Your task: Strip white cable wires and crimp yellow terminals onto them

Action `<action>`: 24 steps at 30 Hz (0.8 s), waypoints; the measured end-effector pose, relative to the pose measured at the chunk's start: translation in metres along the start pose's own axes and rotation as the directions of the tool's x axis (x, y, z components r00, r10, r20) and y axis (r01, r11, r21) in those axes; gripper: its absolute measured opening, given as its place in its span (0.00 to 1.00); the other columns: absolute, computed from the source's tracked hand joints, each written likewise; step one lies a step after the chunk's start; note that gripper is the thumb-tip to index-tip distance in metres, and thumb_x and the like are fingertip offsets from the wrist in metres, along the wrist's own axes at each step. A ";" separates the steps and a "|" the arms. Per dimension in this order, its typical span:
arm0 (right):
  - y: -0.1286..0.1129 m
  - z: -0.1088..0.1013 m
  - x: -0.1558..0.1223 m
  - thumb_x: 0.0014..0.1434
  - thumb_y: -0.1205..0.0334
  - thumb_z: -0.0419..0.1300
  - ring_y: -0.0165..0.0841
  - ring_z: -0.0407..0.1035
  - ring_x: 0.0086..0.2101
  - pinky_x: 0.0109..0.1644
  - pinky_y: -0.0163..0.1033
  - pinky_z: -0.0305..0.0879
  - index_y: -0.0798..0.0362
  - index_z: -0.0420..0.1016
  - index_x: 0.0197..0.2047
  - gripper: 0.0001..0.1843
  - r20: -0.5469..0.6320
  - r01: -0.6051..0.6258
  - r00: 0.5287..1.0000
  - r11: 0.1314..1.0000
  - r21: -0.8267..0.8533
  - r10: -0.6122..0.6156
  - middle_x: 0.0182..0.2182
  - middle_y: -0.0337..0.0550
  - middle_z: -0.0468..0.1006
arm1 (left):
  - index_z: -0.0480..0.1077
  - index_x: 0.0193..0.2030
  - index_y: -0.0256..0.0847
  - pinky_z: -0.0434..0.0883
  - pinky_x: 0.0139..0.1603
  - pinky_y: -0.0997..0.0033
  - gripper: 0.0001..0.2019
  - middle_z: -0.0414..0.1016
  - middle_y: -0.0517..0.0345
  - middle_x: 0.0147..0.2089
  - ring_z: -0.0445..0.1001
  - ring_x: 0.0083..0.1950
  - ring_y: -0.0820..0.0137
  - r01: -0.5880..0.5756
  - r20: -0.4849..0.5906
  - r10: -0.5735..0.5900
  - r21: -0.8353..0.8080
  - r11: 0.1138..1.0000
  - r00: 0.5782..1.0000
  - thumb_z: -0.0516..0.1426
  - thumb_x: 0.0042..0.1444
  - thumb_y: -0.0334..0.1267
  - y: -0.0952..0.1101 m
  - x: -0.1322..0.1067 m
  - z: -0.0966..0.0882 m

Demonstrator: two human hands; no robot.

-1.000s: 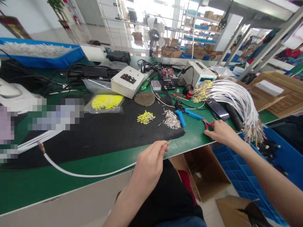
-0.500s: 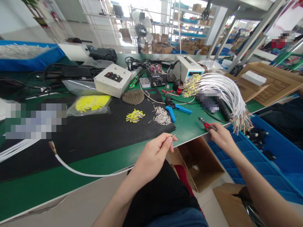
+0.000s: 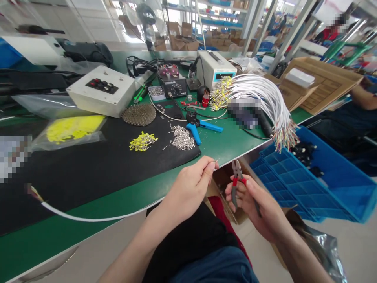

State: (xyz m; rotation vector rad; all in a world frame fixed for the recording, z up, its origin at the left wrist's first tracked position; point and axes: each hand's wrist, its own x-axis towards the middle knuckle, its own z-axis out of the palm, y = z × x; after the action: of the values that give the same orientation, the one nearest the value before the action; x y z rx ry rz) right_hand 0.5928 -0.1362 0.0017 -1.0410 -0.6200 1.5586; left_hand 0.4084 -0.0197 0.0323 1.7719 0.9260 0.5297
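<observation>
While pinched together on the bare tip of the white cable (image 3: 88, 217), fingers of the left hand (image 3: 188, 188) raised just off the front edge of the green counter (image 3: 126, 200); rest of the cable trailing left along that edge, far end lying on the black mat (image 3: 88, 169). Right hand (image 3: 256, 204) below counter level, just beside the left hand, fingers wrapped shut around the red handles of small pliers (image 3: 236, 177); nose of the pliers pointing up, near the cable tip but apart from it; jaws too small to tell whether parted or closed.

On the mat, from left to right: clear bag of yellow pieces (image 3: 70, 129); loose heap of yellow pieces (image 3: 143, 141); heap of metal pins (image 3: 181, 137); round mesh pad (image 3: 138, 114) behind the two heaps. Blue-handled crimper (image 3: 203, 127) just beside the pins, at the right edge of the mat. White box with buttons (image 3: 100, 90) behind the bag.

Bundle of white cables (image 3: 265, 94) arching over the right end of the counter, ends hanging above a blue crate (image 3: 309, 177). Another person's arm (image 3: 365, 98) at far right, well apart from both hands.
</observation>
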 end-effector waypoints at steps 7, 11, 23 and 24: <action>-0.018 -0.005 -0.006 0.76 0.48 0.50 0.38 0.67 0.50 0.55 0.46 0.63 0.46 0.65 0.61 0.18 -0.046 0.054 0.994 0.823 -0.566 -0.096 0.53 0.46 0.74 | 0.67 0.41 0.45 0.58 0.35 0.73 0.16 0.65 0.69 0.30 0.64 0.32 0.76 -0.011 0.099 0.007 0.038 0.999 0.995 0.45 0.74 0.49 0.007 0.003 0.011; -0.018 -0.006 -0.006 0.75 0.46 0.50 0.38 0.69 0.50 0.54 0.45 0.64 0.45 0.65 0.61 0.18 -0.040 0.060 0.993 0.754 -0.654 -0.114 0.53 0.45 0.74 | 0.70 0.45 0.46 0.59 0.38 0.73 0.16 0.70 0.68 0.34 0.67 0.35 0.75 -0.030 0.149 0.024 0.040 0.999 0.989 0.44 0.74 0.49 0.009 0.004 0.015; -0.023 -0.014 -0.007 0.75 0.48 0.51 0.38 0.71 0.47 0.50 0.45 0.66 0.47 0.67 0.59 0.17 -0.055 0.068 0.989 0.748 -0.660 -0.138 0.50 0.45 0.76 | 0.68 0.39 0.43 0.60 0.37 0.72 0.17 0.70 0.66 0.33 0.68 0.35 0.74 -0.095 0.164 0.087 0.040 0.995 0.983 0.45 0.74 0.46 0.015 0.012 0.021; -0.025 -0.013 -0.008 0.75 0.48 0.51 0.38 0.71 0.48 0.51 0.45 0.66 0.47 0.67 0.59 0.17 -0.056 0.066 0.989 0.745 -0.664 -0.137 0.50 0.46 0.76 | 0.69 0.39 0.43 0.60 0.38 0.73 0.17 0.71 0.66 0.34 0.69 0.36 0.74 -0.089 0.163 0.083 0.030 0.996 0.983 0.45 0.74 0.46 0.015 0.012 0.022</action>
State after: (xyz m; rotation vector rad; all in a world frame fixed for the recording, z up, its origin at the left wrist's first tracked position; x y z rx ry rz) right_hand 0.6162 -0.1389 0.0181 -1.5727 -1.1919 1.1841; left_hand 0.4366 -0.0253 0.0371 1.8655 0.7532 0.4186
